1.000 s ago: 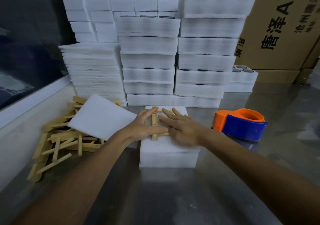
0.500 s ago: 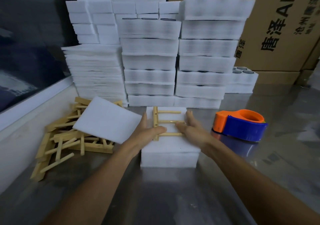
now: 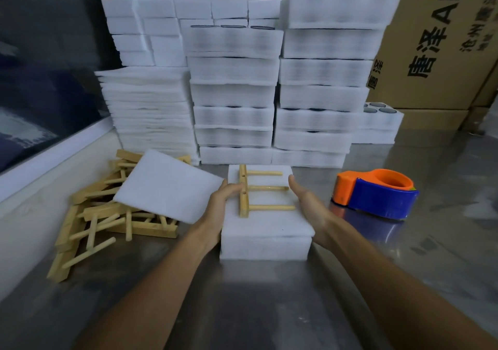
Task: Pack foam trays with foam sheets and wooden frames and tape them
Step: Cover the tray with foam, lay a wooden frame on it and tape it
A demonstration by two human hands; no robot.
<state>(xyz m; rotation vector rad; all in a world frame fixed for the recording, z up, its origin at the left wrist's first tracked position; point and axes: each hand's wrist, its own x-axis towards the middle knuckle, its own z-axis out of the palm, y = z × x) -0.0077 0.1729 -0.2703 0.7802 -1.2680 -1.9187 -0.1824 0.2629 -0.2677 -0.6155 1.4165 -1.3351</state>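
the fingers (image 3: 229, 188) of the left hand (image 3: 219, 204) lie together and nearly straight, their tips touching the left side of the wooden frame (image 3: 258, 194) at its upright bar; they press against it rather than close around it. the right hand (image 3: 307, 204) is held open with its palm facing left, fingers together and extended, just beside the free ends of the frame's dowels at the 3 o'clock side; whether it touches the foam cannot be told.

the wooden frame, one flat bar with three dowels pointing right, lies flat on top of the foam tray (image 3: 266, 231), which sits on the metal table (image 3: 269, 309) at the centre of the view. a loose foam sheet (image 3: 167, 185) lies tilted at the tray's 9 o'clock, propped on a pile of wooden frames (image 3: 94, 223) that spreads out toward 8 o'clock. an orange and blue tape dispenser (image 3: 377, 194) rests on the table at the tray's 3 o'clock, apart from the right hand.

at 12 o'clock, behind the tray, stand tall stacks of foam trays (image 3: 269, 85), with a stack of thin foam sheets (image 3: 148, 112) at 11 o'clock. cardboard boxes (image 3: 436, 39) with printed characters rise behind them at 1 o'clock.
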